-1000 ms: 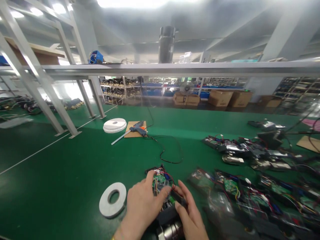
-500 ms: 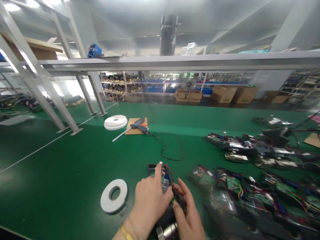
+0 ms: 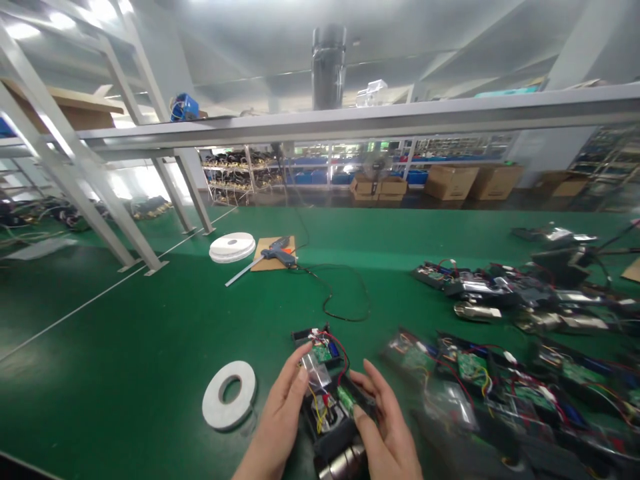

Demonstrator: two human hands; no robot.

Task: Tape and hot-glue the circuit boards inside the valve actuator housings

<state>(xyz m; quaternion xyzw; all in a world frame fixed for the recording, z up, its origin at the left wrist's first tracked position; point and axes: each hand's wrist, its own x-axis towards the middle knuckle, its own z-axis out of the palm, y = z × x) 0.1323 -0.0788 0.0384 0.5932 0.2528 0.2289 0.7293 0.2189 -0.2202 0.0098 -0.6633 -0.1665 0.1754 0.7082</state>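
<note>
A black electronic assembly [image 3: 330,400] with a green circuit board, red and yellow wires and a metal cylinder at its near end lies on the green bench near the bottom middle. My left hand [image 3: 277,423] rests along its left side, fingers pinched on a small clear plastic piece [image 3: 315,370] above the board. My right hand [image 3: 385,433] grips the assembly's right edge, thumb on the black housing, fingers curled round it.
A white tape ring [image 3: 229,393] lies left of my hands. Farther back are a stack of white discs [image 3: 231,247] and a glue gun [image 3: 277,253] on cardboard with a black cable. Several similar assemblies [image 3: 500,380] crowd the right side. Metal frame legs [image 3: 125,240] stand at left.
My left hand has slid off the top of the board to its left side, uncovering the wires and circuit board. The right hand stays on the assembly's right edge.
</note>
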